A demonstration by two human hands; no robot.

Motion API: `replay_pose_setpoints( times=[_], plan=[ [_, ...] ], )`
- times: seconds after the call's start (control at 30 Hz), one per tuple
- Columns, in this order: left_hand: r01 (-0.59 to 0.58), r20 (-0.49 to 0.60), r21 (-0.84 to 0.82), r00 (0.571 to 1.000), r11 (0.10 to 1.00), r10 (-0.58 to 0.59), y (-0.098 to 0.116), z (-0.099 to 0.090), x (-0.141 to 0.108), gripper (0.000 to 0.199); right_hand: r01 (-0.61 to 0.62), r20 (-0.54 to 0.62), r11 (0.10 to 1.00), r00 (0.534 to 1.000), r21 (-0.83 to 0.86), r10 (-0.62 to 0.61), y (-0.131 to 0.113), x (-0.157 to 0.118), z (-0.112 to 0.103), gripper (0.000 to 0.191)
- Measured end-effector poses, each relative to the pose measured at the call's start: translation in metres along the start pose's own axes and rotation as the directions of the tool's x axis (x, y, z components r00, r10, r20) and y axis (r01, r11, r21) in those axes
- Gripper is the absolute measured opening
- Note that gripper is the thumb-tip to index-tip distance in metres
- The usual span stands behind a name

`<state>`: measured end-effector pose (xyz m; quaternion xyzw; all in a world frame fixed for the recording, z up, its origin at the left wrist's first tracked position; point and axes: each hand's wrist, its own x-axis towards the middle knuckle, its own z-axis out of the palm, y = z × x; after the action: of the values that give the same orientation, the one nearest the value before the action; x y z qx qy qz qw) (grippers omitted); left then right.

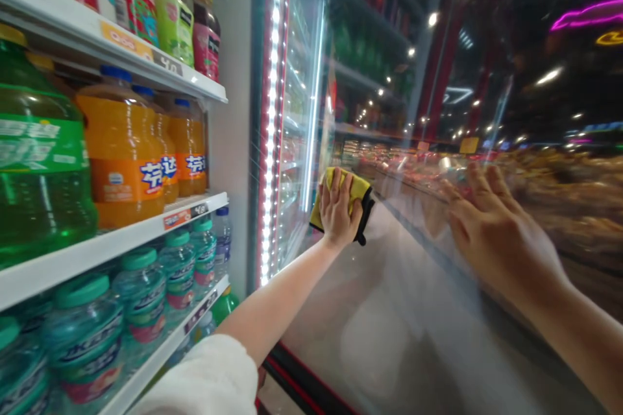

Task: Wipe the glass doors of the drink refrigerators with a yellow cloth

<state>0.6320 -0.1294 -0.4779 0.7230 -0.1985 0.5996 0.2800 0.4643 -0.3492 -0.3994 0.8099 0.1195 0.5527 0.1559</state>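
Your left hand is open, its fingers spread flat over the yellow cloth — the cloth lies against the glass door, near the light strip. Your right hand is open also — if it touches the glass, I cannot tell. At left, bottles stand on shelves.

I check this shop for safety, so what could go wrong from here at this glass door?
The cloth might slip: the left grip lies flat over it, pressing it to the glass rather than closing around it.

The right grip is bare and spread at the glass, so it could leave prints if it touches; contact is hard to tell.

The white sleeve looks near the teal-capped bottles, so that arm might bump one.
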Motion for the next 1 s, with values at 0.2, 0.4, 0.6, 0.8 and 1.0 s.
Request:
replay_pose_setpoints(
  times=[0.2, 0.4, 0.6, 0.8, 1.0],
  plan=[
    [-0.053, 0.002, 0.017, 0.999, 0.998, 0.053, -0.087, -0.015, 0.038, 0.053, 0.12, -0.075, 0.973, 0.988, -0.199, -0.137, -0.002, -0.006, 0.019, 0.032],
    [0.083, -0.15, 0.024, 0.986, 0.996, -0.078, -0.124, -0.016, -0.047, 0.054, 0.131, -0.15, 0.955, 0.973, -0.265, -0.175, -0.013, -0.007, 0.026, 0.038],
    [-0.051, -0.022, 0.044, 0.998, 0.998, 0.052, -0.074, -0.006, 0.015, 0.064, 0.128, -0.113, 0.945, 0.979, -0.301, -0.168, -0.016, -0.007, 0.029, 0.044],
    [-0.205, 0.022, 0.039, 0.979, 0.978, 0.205, -0.13, -0.019, 0.102, 0.061, 0.153, -0.111, 0.936, 0.974, -0.316, -0.197, -0.01, -0.012, 0.031, 0.044],
    [-0.067, 0.005, 0.043, 0.998, 0.997, 0.067, -0.179, -0.031, 0.027, 0.056, 0.13, -0.149, 0.945, 0.972, -0.299, -0.181, -0.013, -0.011, 0.033, 0.045]
  ],
)
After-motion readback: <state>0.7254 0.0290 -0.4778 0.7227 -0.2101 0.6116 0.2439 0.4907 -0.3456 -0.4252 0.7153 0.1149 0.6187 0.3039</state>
